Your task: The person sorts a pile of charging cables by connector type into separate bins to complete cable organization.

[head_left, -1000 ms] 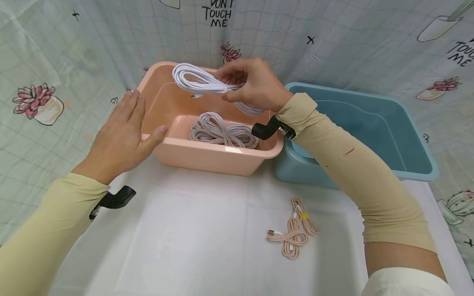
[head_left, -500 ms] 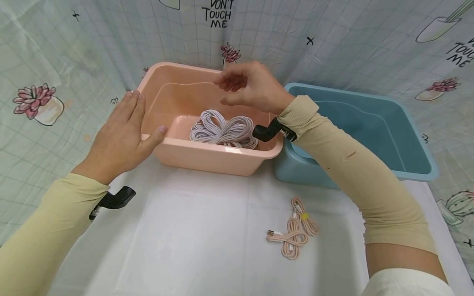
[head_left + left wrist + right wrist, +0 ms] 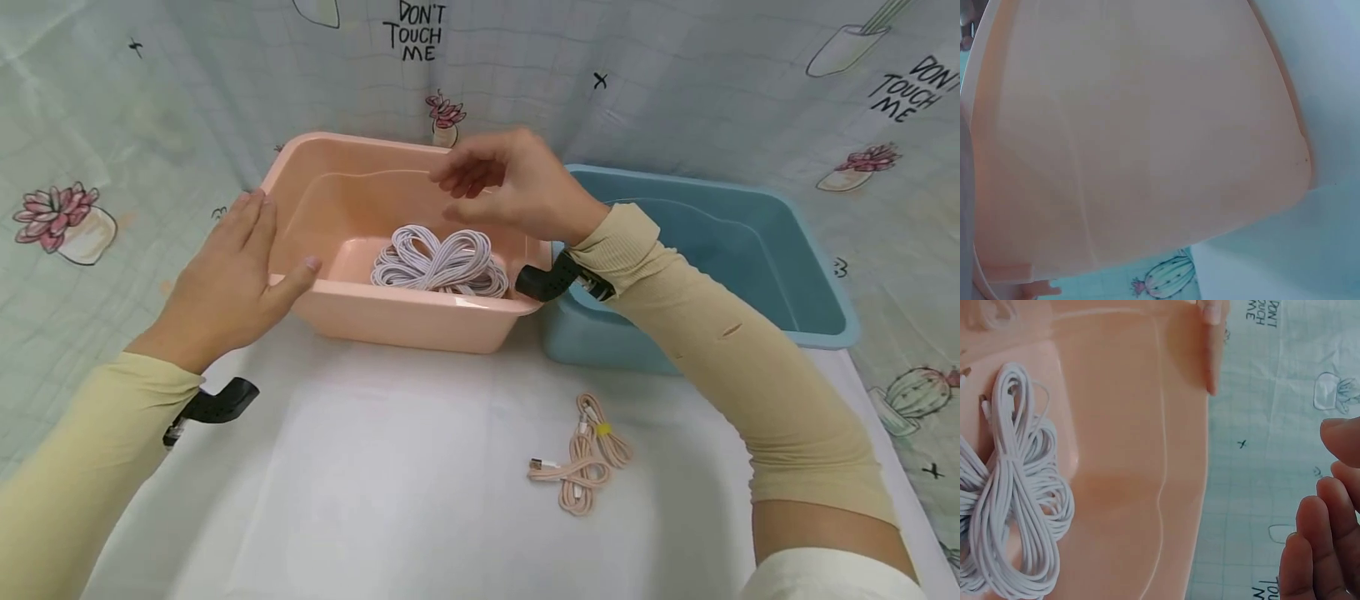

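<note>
Bundles of white cable (image 3: 442, 260) lie coiled on the floor of the peach bin (image 3: 390, 321). In the right wrist view the white cable (image 3: 1013, 487) fills the left side, with a tied middle. My right hand (image 3: 517, 185) hovers over the bin's right part, fingers loosely bent and apart from the thumb, holding nothing. At the bin's left end my left hand (image 3: 225, 279) rests on the rim with straight fingers, the thumb over the front edge. The left wrist view is filled by the outer wall of the peach bin (image 3: 1147, 137).
A blue bin (image 3: 615, 342) stands right of the peach one, partly behind my right arm. Pinkish braided USB cables (image 3: 581, 471), one with a yellow tie, lie on the white tablecloth (image 3: 375, 467) in front. Printed cloth (image 3: 517, 50) hangs behind.
The white cable bundle that my right hand held a second ago has dropped onto the others in the peach bin. The fingers have let go. The head view has shifted slightly.
</note>
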`<state>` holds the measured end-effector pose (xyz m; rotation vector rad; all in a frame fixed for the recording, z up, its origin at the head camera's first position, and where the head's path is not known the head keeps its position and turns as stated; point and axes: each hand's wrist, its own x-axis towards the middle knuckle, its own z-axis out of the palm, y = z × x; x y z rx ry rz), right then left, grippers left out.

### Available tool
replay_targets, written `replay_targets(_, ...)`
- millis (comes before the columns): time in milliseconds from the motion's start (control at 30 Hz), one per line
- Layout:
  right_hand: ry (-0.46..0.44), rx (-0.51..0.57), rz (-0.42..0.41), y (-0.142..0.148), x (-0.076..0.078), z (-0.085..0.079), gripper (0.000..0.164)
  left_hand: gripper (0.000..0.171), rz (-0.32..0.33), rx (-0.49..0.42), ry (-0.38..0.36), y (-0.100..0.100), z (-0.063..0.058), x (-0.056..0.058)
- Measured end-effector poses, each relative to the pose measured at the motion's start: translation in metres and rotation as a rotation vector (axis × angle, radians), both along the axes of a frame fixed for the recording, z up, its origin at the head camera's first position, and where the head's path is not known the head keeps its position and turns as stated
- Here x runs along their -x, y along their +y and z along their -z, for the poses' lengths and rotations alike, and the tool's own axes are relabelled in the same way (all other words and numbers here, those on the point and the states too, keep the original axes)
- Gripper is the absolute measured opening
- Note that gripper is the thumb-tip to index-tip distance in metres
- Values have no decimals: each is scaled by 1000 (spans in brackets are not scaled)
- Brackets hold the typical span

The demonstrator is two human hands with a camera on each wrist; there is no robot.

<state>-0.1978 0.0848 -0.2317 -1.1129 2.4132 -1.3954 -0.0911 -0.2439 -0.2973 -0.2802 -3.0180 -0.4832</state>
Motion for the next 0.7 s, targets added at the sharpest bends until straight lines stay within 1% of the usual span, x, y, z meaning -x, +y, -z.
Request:
replay_targets(100,19,0,-2,10,-8,-3,29,92,14,10,-31,-1,-1,6)
replay_targets(167,15,-3,6,17,-15,-4,29,93,25,20,-56,-1,-3,10)
replay_targets(267,18,-13,7,28,-27,-4,30,96,29,13,-94,1,-10,13)
replay_targets(333,33,-17,-12,35,-36,-3,29,96,32,-21,-59,3,-17,13)
replay_targets(400,63,-7,-47,42,-46,-1,28,90,46,-55,10,8,-27,15)
replay_targets(433,77,0,-66,46,-50,1,28,82,61,-67,57,11,-33,17)
replay_targets(467,87,15,-89,49,-55,2,27,80,76,-65,96,15,-40,19)
replay_targets(500,93,36,-113,52,-60,4,27,79,94,-48,132,19,-47,22)
replay_targets(533,104,46,-133,55,-65,5,26,81,110,-24,141,24,-54,26)
replay_targets(567,115,52,-152,58,-70,7,26,79,136,-2,167,28,-61,30)
replay_targets(667,156,34,-194,66,-86,13,26,87,200,58,183,43,-79,44)
replay_targets(700,176,26,-205,68,-92,17,25,84,224,76,201,49,-84,48)
